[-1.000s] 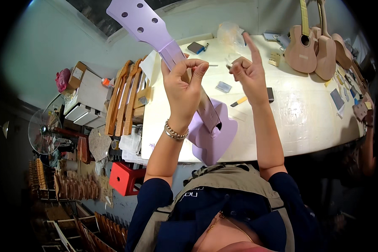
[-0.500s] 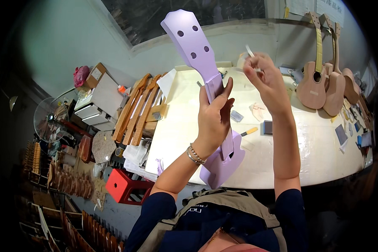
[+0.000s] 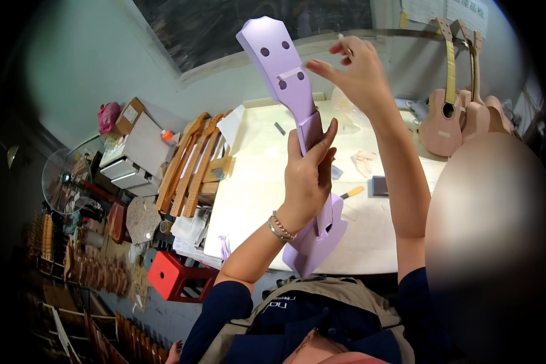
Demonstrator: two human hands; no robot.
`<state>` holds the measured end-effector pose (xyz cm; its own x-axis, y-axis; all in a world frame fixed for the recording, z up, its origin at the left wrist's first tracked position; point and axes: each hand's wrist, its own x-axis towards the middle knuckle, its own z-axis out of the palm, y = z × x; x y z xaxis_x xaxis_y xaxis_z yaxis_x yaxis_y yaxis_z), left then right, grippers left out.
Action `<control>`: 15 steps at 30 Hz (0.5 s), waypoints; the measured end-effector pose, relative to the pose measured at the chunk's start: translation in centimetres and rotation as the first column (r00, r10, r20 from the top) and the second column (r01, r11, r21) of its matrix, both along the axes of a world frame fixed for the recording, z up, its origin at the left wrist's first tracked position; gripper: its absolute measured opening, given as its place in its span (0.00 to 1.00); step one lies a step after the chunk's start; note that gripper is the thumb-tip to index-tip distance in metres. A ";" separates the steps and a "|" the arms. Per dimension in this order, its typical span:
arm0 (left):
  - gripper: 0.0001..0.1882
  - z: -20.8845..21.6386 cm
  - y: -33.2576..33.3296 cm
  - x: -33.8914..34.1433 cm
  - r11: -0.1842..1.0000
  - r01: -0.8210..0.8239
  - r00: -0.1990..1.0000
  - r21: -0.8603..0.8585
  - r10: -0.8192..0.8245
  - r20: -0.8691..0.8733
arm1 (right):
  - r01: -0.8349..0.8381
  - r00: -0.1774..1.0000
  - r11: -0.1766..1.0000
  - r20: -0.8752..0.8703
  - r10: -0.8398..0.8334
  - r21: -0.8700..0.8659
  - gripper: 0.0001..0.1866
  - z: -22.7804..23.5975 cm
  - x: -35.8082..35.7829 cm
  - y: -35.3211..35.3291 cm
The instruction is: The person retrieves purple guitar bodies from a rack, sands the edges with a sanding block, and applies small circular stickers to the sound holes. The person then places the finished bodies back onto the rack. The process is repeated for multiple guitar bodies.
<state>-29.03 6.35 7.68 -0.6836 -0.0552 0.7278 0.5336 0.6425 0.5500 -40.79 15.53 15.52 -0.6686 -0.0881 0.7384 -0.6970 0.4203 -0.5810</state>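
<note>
The left hand (image 3: pixel 309 176) is closed around the neck of a purple ukulele (image 3: pixel 297 115) and holds it upright above the table (image 3: pixel 255 182). The right hand (image 3: pixel 355 70) is up near the headstock, the fingers (image 3: pixel 321 65) pinched on a small thin piece, and they almost touch the headstock. On the left of the table lie wooden necks (image 3: pixel 188 164). Far right, two pink ukuleles (image 3: pixel 461 109) stand at the wall. A red stool (image 3: pixel 179 276) is below the table.
</note>
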 end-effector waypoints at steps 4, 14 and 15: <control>0.30 -0.7 -0.7 -0.7 0.992 0.063 0.998 -0.111 -0.064 -0.005 | -0.054 0.972 0.989 0.221 0.084 -0.136 0.14 -12.8 -3.5 4.7; 0.21 -4.9 1.1 -1.6 0.668 0.271 0.795 0.693 -0.562 0.230 | 0.181 0.813 0.797 0.368 -0.451 0.577 0.22 -38.9 6.4 15.1; 0.20 -5.7 0.9 -2.3 0.670 0.311 0.756 0.674 -0.604 0.252 | 0.215 0.818 0.892 0.425 -0.387 0.398 0.23 -36.9 7.4 15.1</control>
<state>-31.32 7.21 1.97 -0.9531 0.0617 0.2963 0.2867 -0.1290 0.9493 -33.40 30.59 -21.39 -0.9597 0.0067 0.2808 -0.1704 0.7807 -0.6012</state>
